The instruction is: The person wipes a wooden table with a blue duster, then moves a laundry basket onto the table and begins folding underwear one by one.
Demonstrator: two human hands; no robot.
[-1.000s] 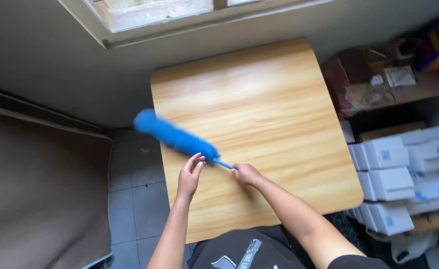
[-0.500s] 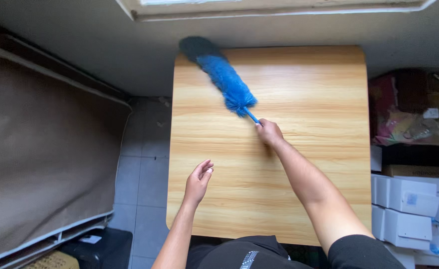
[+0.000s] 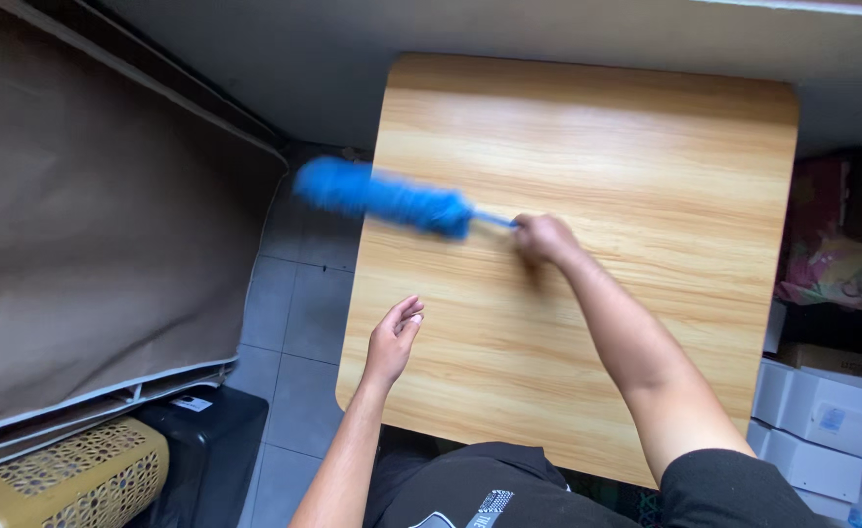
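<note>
Blue duster point(image 3: 382, 198) in right hand point(image 3: 540, 238)

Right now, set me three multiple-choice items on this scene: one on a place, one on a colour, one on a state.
1. Where does the duster's fluffy head reach?
A. Past the table's left edge
B. Past its right edge
C. Into the white boxes

2. What colour is the duster?
A. Yellow
B. Blue
C. White

3. How is the left hand?
A. Closed on the duster
B. Open and empty over the table
C. Flat on the floor

Answers: 1 A, its tip hangs over the tiled floor. 2 B, head and handle are blue. 3 B, only the right hand grips the handle; the left hand's fingers hold nothing.
</note>
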